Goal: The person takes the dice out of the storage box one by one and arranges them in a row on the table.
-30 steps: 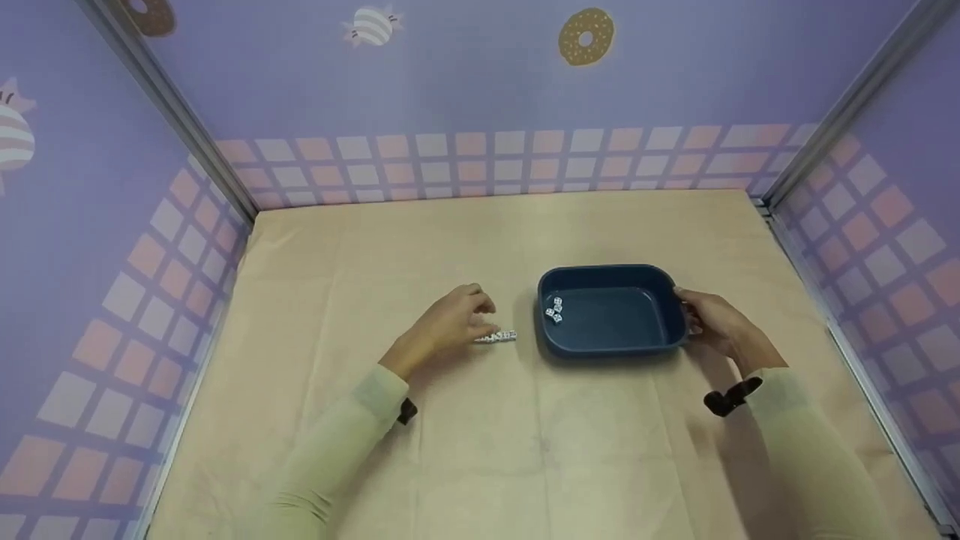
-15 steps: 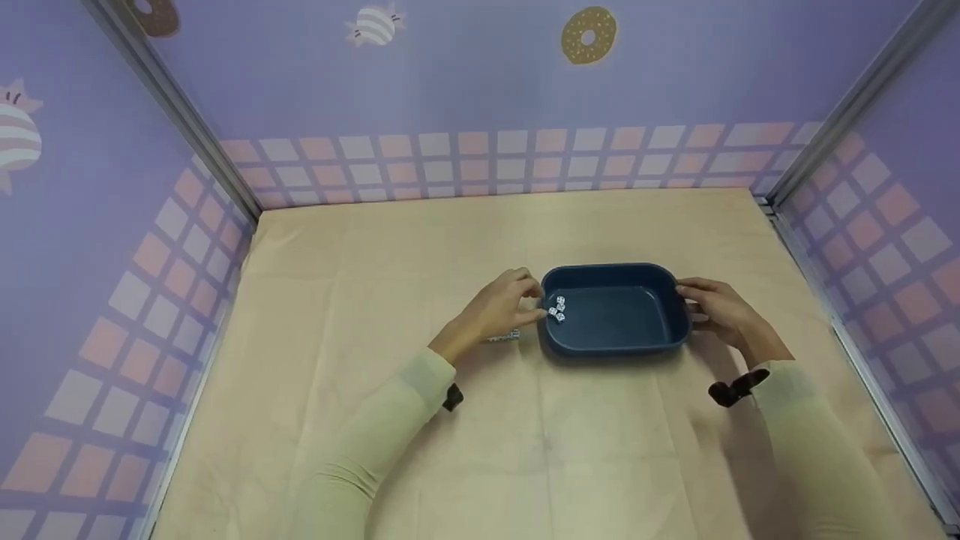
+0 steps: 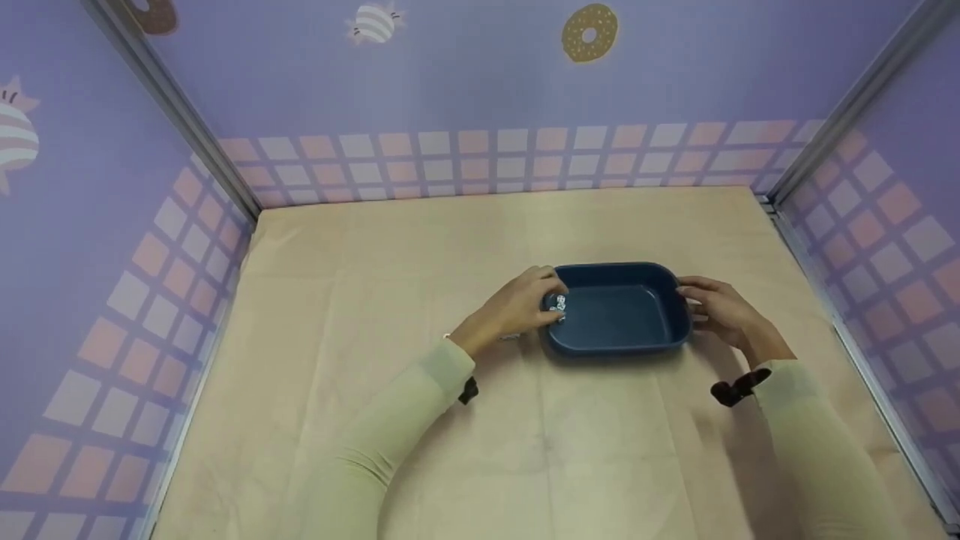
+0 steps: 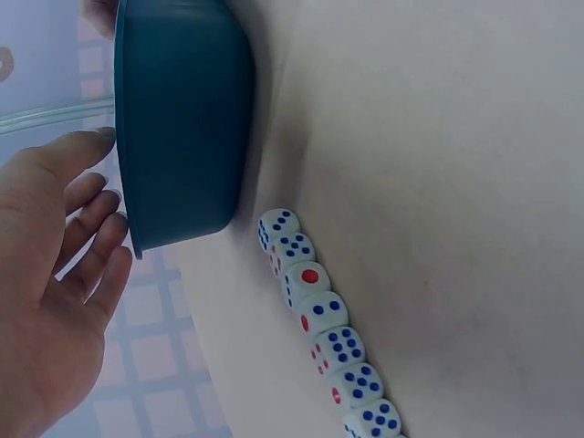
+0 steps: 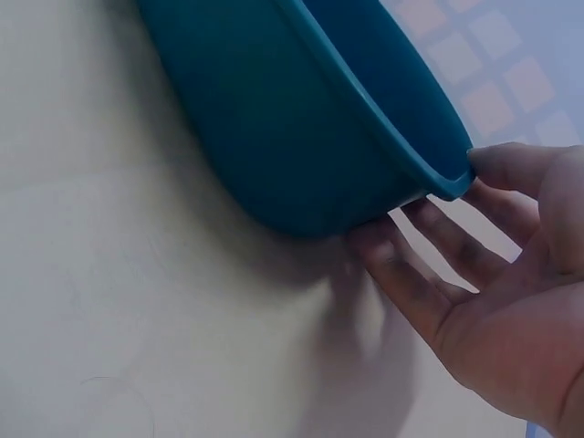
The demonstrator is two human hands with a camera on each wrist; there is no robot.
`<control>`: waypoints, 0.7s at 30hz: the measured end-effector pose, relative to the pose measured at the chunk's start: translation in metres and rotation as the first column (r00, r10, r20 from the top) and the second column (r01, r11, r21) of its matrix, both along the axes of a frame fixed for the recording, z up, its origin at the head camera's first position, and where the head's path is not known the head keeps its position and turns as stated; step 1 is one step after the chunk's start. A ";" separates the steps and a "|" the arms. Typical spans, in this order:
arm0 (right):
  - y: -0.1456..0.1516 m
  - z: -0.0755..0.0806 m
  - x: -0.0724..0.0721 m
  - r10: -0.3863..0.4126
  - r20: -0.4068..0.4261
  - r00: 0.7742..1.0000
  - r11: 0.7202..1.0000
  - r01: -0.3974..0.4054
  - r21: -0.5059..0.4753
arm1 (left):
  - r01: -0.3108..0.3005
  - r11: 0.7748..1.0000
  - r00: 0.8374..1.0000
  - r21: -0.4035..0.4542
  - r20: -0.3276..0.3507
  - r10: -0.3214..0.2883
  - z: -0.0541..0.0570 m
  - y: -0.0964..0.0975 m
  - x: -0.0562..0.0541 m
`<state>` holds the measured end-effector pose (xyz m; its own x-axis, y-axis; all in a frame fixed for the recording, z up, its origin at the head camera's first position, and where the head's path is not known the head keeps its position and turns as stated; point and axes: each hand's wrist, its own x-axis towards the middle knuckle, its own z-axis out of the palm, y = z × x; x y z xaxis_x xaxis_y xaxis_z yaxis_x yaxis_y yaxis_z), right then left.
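Note:
A dark blue rectangular dish point(image 3: 611, 349) with rounded corners sits on the table. Several white dice point(image 3: 560, 301) lie in its left end. My left hand point(image 3: 521, 304) reaches over that end, thumb and fingers parted around these dice; in the left wrist view nothing shows between them. My right hand point(image 3: 724, 311) grips the dish's right end, thumb point(image 5: 516, 167) on the rim and fingers beneath it. Outside the dish, a row of dice point(image 4: 327, 312) with blue and red pips runs along the table; my left hand and wrist mostly cover it in the head view.
A beige cloth point(image 3: 465, 465) covers the table. Purple walls with pink and white checks point(image 3: 472, 165) enclose it at the back and both sides, with metal posts point(image 3: 176, 112) at the corners.
My left hand has moved right, from the row of dice to over the dish's left end. My right hand keeps its hold on the dish, which stays nearly in place.

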<state>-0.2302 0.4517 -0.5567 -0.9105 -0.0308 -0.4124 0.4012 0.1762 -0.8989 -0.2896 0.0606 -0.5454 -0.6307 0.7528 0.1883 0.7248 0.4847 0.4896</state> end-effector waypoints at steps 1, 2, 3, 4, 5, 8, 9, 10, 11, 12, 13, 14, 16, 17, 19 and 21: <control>0.000 0.001 0.000 0.004 -0.004 1.000 1.000 -0.004 0.001 | 0.003 1.000 1.000 -0.002 0.000 -0.003 0.000 0.001 -0.001; -0.001 0.002 0.001 0.008 -0.007 1.000 1.000 -0.008 0.002 | 0.004 1.000 1.000 -0.009 0.001 -0.004 0.000 0.002 -0.001; -0.002 0.005 0.002 0.012 -0.010 1.000 1.000 -0.012 0.000 | 0.009 1.000 1.000 -0.012 0.000 -0.009 0.000 0.003 -0.002; -0.003 0.008 0.003 0.012 -0.012 1.000 1.000 -0.012 -0.004 | 0.016 1.000 1.000 -0.014 -0.002 -0.016 0.000 0.003 -0.002; -0.004 0.012 0.004 0.013 -0.013 1.000 1.000 -0.013 -0.010 | 0.024 1.000 1.000 -0.013 -0.002 -0.024 0.000 0.004 -0.002; -0.008 0.020 0.006 0.010 -0.011 1.000 0.999 -0.011 -0.031 | 0.054 0.998 0.999 -0.017 0.003 -0.054 0.000 0.006 -0.004; -0.009 0.023 0.007 0.007 -0.007 1.000 0.999 -0.007 -0.037 | 0.069 0.998 0.998 -0.014 0.008 -0.069 0.000 0.007 -0.005; -0.009 0.024 0.007 0.006 -0.005 1.000 0.999 -0.006 -0.035 | 0.080 0.997 0.997 -0.017 0.016 -0.080 0.000 0.008 -0.005; -0.010 0.025 0.007 0.003 -0.001 1.000 0.999 -0.003 -0.034 | 0.091 0.996 0.996 -0.022 0.026 -0.091 0.001 0.009 -0.006; -0.010 0.026 0.007 0.000 0.005 1.000 1.000 0.000 -0.031 | 0.102 0.994 0.994 -0.031 0.034 -0.101 0.001 0.011 -0.007; -0.010 0.025 0.007 -0.006 0.012 1.000 1.000 0.006 -0.028 | 0.112 0.993 0.993 -0.048 0.040 -0.110 0.001 0.012 -0.008; -0.010 0.024 0.007 -0.013 0.020 1.000 1.000 0.013 -0.027 | 0.122 0.990 0.992 -0.067 0.043 -0.119 0.001 0.013 -0.008; -0.009 0.020 0.006 -0.026 0.031 0.999 0.999 0.027 -0.029 | 0.137 0.983 0.990 -0.118 0.043 -0.133 0.001 0.016 -0.009; -0.007 0.017 0.005 -0.033 0.033 0.999 0.999 0.034 -0.028 | 0.141 0.979 0.990 -0.144 0.039 -0.137 0.001 0.018 -0.010; -0.005 0.010 0.003 -0.040 0.028 0.999 0.999 0.040 -0.025 | 0.146 0.970 0.989 -0.193 0.030 -0.143 0.001 0.020 -0.010; -0.003 0.005 0.001 -0.047 0.020 0.999 0.999 0.047 -0.021 | 0.150 0.961 0.989 -0.231 0.030 -0.147 0.000 0.023 -0.011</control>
<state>-0.2290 0.4484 -0.5521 -0.9028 0.0029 -0.4302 0.4264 0.1376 -0.8940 -0.3004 0.0839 -0.5450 -0.5096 0.8604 -0.0103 0.7918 0.4735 0.3858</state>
